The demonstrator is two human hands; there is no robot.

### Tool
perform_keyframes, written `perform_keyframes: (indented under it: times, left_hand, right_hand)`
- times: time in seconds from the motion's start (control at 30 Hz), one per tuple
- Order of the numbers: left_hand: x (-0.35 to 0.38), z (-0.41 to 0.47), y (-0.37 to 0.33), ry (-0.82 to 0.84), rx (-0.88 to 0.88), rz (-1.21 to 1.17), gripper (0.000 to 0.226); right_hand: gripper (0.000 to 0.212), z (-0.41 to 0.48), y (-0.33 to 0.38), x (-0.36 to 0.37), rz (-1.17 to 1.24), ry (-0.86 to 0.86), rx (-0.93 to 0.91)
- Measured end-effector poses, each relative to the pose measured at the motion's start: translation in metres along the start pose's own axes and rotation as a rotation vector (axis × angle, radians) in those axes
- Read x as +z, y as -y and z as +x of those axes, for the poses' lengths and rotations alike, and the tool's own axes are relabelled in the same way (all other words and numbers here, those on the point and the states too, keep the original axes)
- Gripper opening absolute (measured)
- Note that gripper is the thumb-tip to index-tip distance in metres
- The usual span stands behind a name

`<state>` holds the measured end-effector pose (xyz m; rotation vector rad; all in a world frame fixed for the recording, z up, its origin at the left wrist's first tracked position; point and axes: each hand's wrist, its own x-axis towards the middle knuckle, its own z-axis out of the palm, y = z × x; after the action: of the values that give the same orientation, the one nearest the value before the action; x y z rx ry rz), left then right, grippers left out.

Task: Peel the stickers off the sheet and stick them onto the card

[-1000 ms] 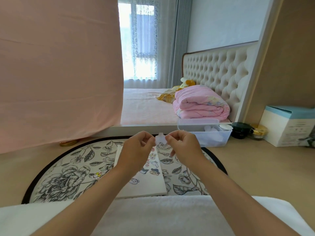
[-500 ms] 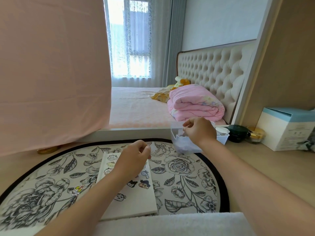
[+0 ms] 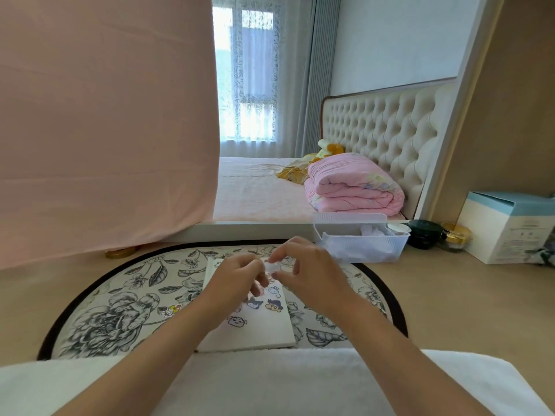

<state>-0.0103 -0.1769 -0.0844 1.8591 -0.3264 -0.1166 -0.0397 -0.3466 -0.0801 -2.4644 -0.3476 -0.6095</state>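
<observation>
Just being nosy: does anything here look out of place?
One small cartoon sticker lies on the floral mat, left of the white card where the others sit; it looks stray.

Two bare forearms [image 3: 378, 334], sleeves unseen

Two hands in shot, left hand [image 3: 237, 277] and right hand [image 3: 312, 274], with one pale scrap [image 3: 272, 267] between them. Below, one white card [image 3: 261, 331] shows four cartoon stickers [image 3: 274, 305] in the clear, any others hidden, plus one stray sticker [image 3: 169, 310] on the one round mat [image 3: 120, 310]. Behind: one basket [image 3: 360, 250], one dark jar [image 3: 425, 234], one gold jar [image 3: 455, 237], one box [image 3: 510, 229], one folded quilt [image 3: 354, 187].
</observation>
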Motion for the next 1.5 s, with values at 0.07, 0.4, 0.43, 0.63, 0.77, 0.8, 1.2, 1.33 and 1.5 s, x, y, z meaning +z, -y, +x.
perform_keyframes:
  times: [0.07,0.4,0.43,0.63,0.77,0.8,1.2,1.33,1.5]
  left_hand:
    - [-0.006,-0.01,0.001,0.005,-0.014,-0.003,0.021]
    - [-0.03,-0.037,0.012,-0.012,-0.099,-0.304,0.037]
    - [-0.029,-0.039,0.014,-0.031,-0.068,-0.248,0.028]
    - [-0.023,-0.043,0.02,-0.096,0.051,-0.182,0.01]
    - [-0.025,-0.042,0.023,-0.162,0.059,-0.195,0.009]
    - [-0.026,-0.042,0.024,-0.17,0.056,-0.202,0.009]
    - [-0.041,-0.045,0.036,-0.128,0.319,0.386,0.009]
    - [-0.041,-0.048,0.035,-0.108,0.374,0.502,0.006]
    - [-0.04,-0.049,0.035,-0.113,0.394,0.572,0.009]
  right_hand:
    - [0.012,-0.005,0.008,0.007,-0.021,-0.034,-0.038]
    - [0.01,-0.017,0.043,0.02,0.937,-0.03,0.566]
    - [0.014,-0.018,0.043,0.02,1.056,0.008,0.633]
    - [0.007,-0.019,0.043,0.026,1.24,0.146,0.72]
    - [0.008,-0.019,0.043,0.028,1.199,0.124,0.702]
    - [0.01,-0.02,0.042,0.028,1.157,0.111,0.682]
    - [0.01,-0.023,0.03,0.023,0.232,0.015,0.228]
    - [0.001,-0.022,0.031,0.023,0.154,0.076,0.108]
    - [0.009,-0.023,0.031,0.022,0.042,0.125,0.073]
